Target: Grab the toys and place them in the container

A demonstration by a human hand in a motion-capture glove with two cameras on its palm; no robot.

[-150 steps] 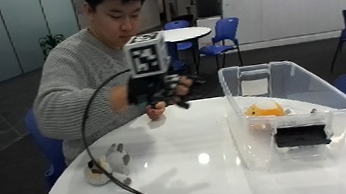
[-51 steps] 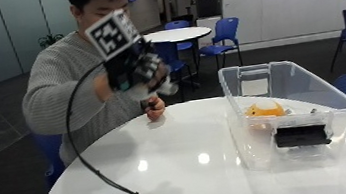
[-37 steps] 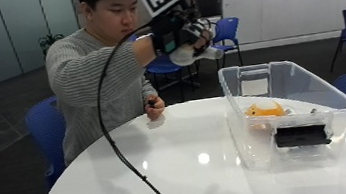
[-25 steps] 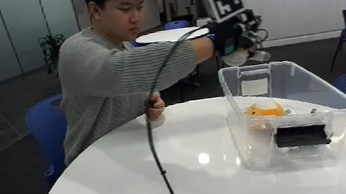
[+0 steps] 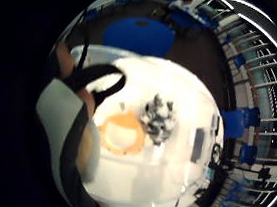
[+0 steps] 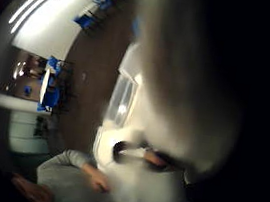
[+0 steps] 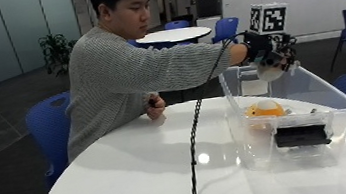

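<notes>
At right of the frame, your gloved right hand grips a grey plush toy above the clear container; released off-centre, it could strike the rim and fall outside

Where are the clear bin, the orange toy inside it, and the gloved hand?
clear bin (image 7: pixel 335 106): outside view, on its near right rim.
orange toy (image 7: pixel 265 110): outside view, on its rounded body inside the bin.
gloved hand (image 7: pixel 268 56): outside view, on the hand above the bin.

Pale blurred toy fills much of view, close to palm; clear container beyond, beside grey-sleeved person.
</notes>
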